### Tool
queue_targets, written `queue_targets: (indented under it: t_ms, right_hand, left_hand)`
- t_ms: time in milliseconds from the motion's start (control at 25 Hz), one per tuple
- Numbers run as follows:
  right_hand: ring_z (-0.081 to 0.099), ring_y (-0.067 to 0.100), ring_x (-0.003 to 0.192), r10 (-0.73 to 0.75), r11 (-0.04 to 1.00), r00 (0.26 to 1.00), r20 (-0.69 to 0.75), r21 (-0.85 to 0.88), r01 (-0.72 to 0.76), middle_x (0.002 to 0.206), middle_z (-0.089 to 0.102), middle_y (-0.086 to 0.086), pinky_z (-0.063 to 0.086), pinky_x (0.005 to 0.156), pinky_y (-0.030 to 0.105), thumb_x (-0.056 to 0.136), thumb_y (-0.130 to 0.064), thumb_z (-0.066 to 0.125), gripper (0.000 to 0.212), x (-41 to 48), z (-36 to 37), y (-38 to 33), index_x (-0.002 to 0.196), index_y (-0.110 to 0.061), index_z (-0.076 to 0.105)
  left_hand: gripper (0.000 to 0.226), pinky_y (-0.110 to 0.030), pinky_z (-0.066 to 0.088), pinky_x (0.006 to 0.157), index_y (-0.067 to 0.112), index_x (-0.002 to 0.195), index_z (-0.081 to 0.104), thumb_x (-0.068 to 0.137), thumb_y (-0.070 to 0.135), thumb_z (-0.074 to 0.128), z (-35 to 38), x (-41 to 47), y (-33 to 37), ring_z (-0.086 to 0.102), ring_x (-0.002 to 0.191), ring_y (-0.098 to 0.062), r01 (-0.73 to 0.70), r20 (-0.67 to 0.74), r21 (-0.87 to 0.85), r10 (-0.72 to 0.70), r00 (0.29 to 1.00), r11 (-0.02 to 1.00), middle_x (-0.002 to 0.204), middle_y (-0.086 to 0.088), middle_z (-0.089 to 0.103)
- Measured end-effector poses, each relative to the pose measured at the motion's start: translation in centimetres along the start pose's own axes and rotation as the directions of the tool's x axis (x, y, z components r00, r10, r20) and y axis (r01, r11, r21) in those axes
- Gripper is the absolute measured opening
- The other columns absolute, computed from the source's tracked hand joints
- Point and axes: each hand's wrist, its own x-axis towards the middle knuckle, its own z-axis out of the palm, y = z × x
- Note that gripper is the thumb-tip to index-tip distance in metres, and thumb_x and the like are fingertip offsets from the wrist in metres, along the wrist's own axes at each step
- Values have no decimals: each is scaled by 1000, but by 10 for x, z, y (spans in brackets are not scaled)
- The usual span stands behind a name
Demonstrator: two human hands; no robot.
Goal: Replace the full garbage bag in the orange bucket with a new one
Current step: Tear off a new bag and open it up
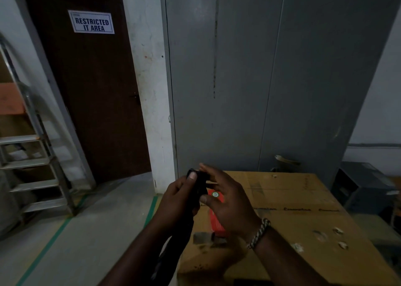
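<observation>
Head view: over the cardboard box (pixel 293 198), my left hand (pixel 178 196) grips the folded black garbage bag (pixel 201 184) while my right hand (pixel 227 201) pinches its top edge, which is probably light, limp and slippery.

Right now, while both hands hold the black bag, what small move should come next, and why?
Probably pull the black bag apart to unfold it to its full length. The left hand grips it as a narrow folded strip, and the right hand pinches its top end with its fingers, so it cannot line a bucket yet. The orange bucket is not in view.
</observation>
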Motion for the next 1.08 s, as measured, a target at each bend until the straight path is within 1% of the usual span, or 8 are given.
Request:
queue_targets:
  t_ms: [120,240,360,440,560,720,880,1080]
  right_hand:
    - [48,0,133,-36,999,998,54,-30,37,143,48,-24,49,105,25,83,-14,78,72,2,2,4,144,-36,48]
    - [57,4,122,-15,1000,999,-50,11,15,130,60,-20,54,98,27,89,-18,74,51,4,3,6,134,-33,56]
    - [66,3,106,107,979,977,-183,189,-72,111,70,-14,56,86,26,98,-32,63,24,12,-1,5,121,-32,62]
    - [70,4,96,196,954,953,-231,272,-130,104,73,-10,60,80,31,97,-40,60,21,18,-7,5,117,-33,61]
    - [73,9,80,306,919,920,-245,328,-218,93,73,-2,62,67,34,88,-53,62,33,20,-7,7,115,-35,53]
    - [72,20,76,296,926,933,-204,302,-227,85,70,6,56,60,35,78,-73,62,51,23,-2,13,97,-26,55]
    - [72,11,83,244,912,965,-101,361,-193,86,72,0,56,69,27,93,-29,70,15,23,-6,15,99,-20,60]
    - [71,14,94,185,943,976,-111,300,-145,94,71,-3,60,79,33,82,-5,79,32,21,-7,22,94,-28,60]
  left_hand:
    - [55,-27,50,56,11,107,70,104,50,31,1,-1,2,67,65,-27,17,-39,126,-13,999,992,83,-14,73]
    - [62,-23,40,47,0,96,63,102,52,32,4,-2,2,51,53,-18,44,-3,101,-44,999,994,68,-13,60]
    - [41,-26,41,50,2,99,58,102,42,48,6,-3,-3,53,58,-17,72,-11,-14,-72,997,997,78,-12,59]
    - [19,-28,53,61,17,108,59,98,33,59,4,-2,-6,68,74,-18,61,11,49,-61,998,997,94,-8,68]
    - [61,-34,61,82,48,139,44,91,20,71,0,4,-4,69,105,-11,-63,62,299,46,997,952,123,10,64]
    - [79,-38,60,86,41,145,45,84,0,75,6,12,2,66,112,-17,-195,105,238,174,979,951,136,13,57]
    - [68,-26,58,87,23,138,55,81,-7,74,4,22,4,67,112,-9,-184,-1,170,187,982,968,126,10,65]
    - [44,-32,60,83,20,132,59,90,13,68,-8,28,2,69,108,-19,-161,-108,72,168,980,984,118,1,70]
